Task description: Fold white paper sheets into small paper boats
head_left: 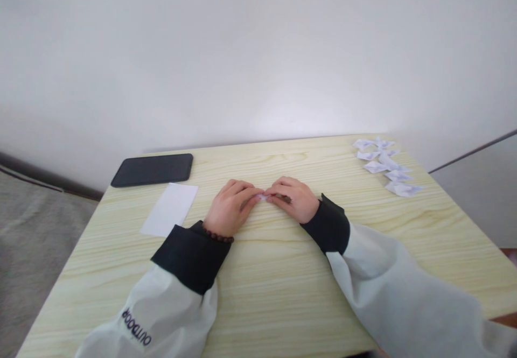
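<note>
Right of the phone [152, 170], I saw the left hand [230, 204] and right hand [295, 199] pinching what looked like paper [263, 197], presumably light, easily creased, best held by its edges.

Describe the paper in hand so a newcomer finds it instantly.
On the wood-grain table, the left hand and right hand meet. Pinched between them is a small white paper piece; unlike the flat sheet and folded paper shapes, it's held.
</note>
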The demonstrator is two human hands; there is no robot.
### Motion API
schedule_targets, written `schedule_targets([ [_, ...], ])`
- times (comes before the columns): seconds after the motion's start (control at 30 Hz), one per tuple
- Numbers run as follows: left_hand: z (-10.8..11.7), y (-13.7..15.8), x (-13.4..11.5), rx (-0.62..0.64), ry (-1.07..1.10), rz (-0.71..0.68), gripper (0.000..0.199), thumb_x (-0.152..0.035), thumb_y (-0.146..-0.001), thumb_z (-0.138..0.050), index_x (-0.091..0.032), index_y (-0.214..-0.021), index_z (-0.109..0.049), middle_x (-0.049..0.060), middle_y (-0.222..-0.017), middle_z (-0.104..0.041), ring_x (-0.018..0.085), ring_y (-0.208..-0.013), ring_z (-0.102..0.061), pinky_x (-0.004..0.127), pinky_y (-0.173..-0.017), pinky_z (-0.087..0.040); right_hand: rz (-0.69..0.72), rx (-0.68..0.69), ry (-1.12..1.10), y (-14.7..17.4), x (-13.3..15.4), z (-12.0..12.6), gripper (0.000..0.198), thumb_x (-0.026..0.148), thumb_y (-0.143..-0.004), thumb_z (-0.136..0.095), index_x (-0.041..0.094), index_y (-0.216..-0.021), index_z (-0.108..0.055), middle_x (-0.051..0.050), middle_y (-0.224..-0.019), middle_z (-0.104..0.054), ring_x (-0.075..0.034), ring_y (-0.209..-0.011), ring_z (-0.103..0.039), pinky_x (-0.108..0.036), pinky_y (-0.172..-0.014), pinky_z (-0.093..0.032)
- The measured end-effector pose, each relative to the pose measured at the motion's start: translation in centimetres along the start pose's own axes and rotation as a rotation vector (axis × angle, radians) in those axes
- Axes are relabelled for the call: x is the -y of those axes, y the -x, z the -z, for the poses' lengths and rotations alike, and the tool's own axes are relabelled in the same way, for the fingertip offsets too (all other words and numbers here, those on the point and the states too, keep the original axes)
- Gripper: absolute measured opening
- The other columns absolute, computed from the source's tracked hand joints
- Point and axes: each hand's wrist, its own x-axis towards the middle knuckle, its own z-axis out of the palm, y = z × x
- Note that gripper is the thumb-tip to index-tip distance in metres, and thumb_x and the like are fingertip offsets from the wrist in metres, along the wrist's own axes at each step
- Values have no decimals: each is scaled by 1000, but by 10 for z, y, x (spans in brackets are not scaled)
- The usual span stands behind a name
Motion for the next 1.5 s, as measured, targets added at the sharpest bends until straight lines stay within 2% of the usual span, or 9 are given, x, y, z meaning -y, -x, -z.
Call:
schedule_targets([
  [0.13,0,1,4,-36,-15,-103,20,-27,-85,-56,-17,-98,-67,7,-89,-65,18,-84,-56,31,-77,-50,-7,-46,39,0,0,-2,19,28,-89,-51,18,-92,-68,-6,-83,-64,-14,-74,-59,-26,-68,-48],
  [0.33,-2,-1,4,-135,-110,-226,16,-20,-87,-52,-17,-93,-67,6,-83,-65,15,-78,-58,27,-71,-52,42,-82,59,-1,3,-3,23,31,-89,-51,16,-90,-69,-7,-81,-64,-15,-76,-60,-26,-69,-49],
  [0.57,5,-4,-6,-194,-114,-275,12,-17,-84,-55,-14,-89,-65,6,-81,-66,15,-77,-57,27,-71,-51,101,-150,162,-2,15,-1,21,28,-90,-49,18,-85,-67,-6,-82,-64,-14,-74,-59,-26,-68,-48],
  [0.77,5,-3,-10,-199,-106,-127,16,-22,-87,-51,-17,-82,-65,5,-76,-66,16,-72,-57,30,-69,-49,47,-129,169,-4,23,3,25,31,-92,-45,20,-86,-66,-5,-80,-64,-14,-70,-57,-27,-65,-45],
  [0.87,4,-2,-9,-229,-42,-42,17,-23,-88,-50,-17,-82,-65,5,-75,-66,15,-73,-58,28,-70,-48,-24,-139,90,-4,21,3,24,35,-91,-48,19,-83,-65,-4,-77,-63,-11,-65,-56,-24,-62,-45],
  [0.97,4,-2,-9,-189,55,16,17,-24,-88,-49,-16,-84,-63,4,-79,-66,14,-76,-60,25,-70,-48,-65,-164,75,-3,18,3,25,35,-90,-50,18,-76,-62,-2,-71,-61,-10,-61,-53,-23,-59,-43],
  [1.13,4,0,-10,-66,155,80,17,-29,-84,-55,-16,-93,-61,3,-86,-68,11,-69,-61,23,-68,-49,33,-156,-48,-2,19,2,18,27,-91,-47,19,-80,-59,-4,-77,-60,-12,-70,-55,-23,-64,-45],
  [1.33,7,-1,-16,-74,279,229,13,-30,-79,-61,-18,-79,-66,1,-78,-71,13,-71,-64,23,-71,-51,116,-95,-98,-3,20,2,17,23,-92,-43,20,-82,-56,-5,-79,-58,-13,-74,-55,-24,-67,-47],
  [1.5,8,-4,-16,-58,495,421,21,-37,-73,-66,-17,-77,-70,2,-77,-73,16,-71,-66,26,-70,-53,119,-132,-76,-3,19,4,15,23,-91,-44,19,-83,-56,-5,-80,-58,-13,-73,-55,-25,-66,-47],
])
